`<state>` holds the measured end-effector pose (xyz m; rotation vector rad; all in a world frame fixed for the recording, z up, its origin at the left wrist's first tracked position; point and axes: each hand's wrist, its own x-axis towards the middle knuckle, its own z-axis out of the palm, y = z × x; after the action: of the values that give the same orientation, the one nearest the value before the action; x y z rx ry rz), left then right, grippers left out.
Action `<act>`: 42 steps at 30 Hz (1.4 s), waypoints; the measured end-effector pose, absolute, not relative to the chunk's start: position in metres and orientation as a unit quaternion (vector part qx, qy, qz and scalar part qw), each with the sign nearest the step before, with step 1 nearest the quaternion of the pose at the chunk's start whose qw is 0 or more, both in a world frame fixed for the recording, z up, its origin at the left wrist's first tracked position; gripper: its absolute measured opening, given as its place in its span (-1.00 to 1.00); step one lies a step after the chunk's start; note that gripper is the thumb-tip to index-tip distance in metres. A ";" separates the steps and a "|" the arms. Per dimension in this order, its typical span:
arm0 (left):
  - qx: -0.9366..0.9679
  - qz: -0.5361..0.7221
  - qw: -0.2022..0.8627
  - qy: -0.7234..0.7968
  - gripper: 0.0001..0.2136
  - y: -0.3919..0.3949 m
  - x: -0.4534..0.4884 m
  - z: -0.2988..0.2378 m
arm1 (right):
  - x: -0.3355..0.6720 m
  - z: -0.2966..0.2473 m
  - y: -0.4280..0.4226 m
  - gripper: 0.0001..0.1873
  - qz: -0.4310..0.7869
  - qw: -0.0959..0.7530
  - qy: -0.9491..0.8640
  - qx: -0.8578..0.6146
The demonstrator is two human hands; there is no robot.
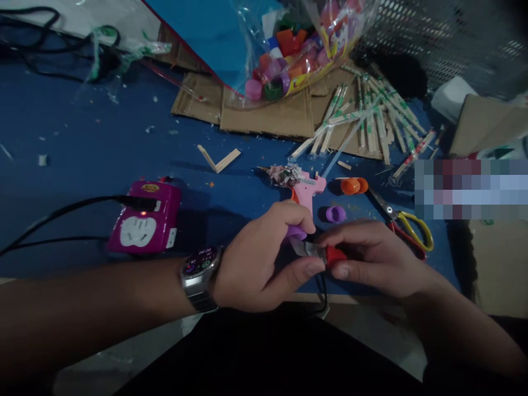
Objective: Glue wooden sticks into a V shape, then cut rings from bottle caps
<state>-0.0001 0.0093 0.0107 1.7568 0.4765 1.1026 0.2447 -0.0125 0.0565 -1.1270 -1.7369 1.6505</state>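
My left hand (259, 258) and my right hand (371, 258) meet near the table's front edge. The right hand grips the red handle of a small utility knife (317, 252), whose metal blade points left. The left hand's fingers are curled round a purple bottle cap (296, 231), with the thumb pressed at the blade. Just behind the hands lies a pink glue gun (303, 187), its nozzle crusted with scraps. A purple cap (335, 213) and an orange cap (353, 186) sit on the blue tabletop (82, 137) beside the gun.
A magenta power socket (144, 223) with a black cable lies at left. Yellow-handled scissors (406, 225) lie at right. Behind are several wrapped chopsticks (371, 121) on cardboard (268, 115), a clear bag of coloured caps (297, 49), a glued wooden V (218, 159) and a metal mesh basket (445, 38).
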 end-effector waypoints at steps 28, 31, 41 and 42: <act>0.739 0.438 0.447 0.249 -0.73 0.010 0.000 0.024 | 0.253 0.065 -0.004 -0.68 0.482 0.237 -0.745 -0.396; 0.743 0.429 0.448 0.250 -0.73 0.009 0.000 0.023 | 0.253 0.065 -0.004 -0.69 0.477 0.231 -0.750 -0.395; 0.766 0.425 0.426 0.226 -0.77 0.009 0.001 0.020 | 0.248 0.065 -0.004 -0.76 0.515 0.232 -0.737 -0.371; 0.769 0.425 0.422 0.226 -0.77 0.009 0.001 0.020 | 0.248 0.064 -0.005 -0.78 0.515 0.236 -0.736 -0.369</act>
<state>0.0009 0.0088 0.0202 1.9249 0.5648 1.0637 0.2480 -0.0046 0.0645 -1.0123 -2.0191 1.4132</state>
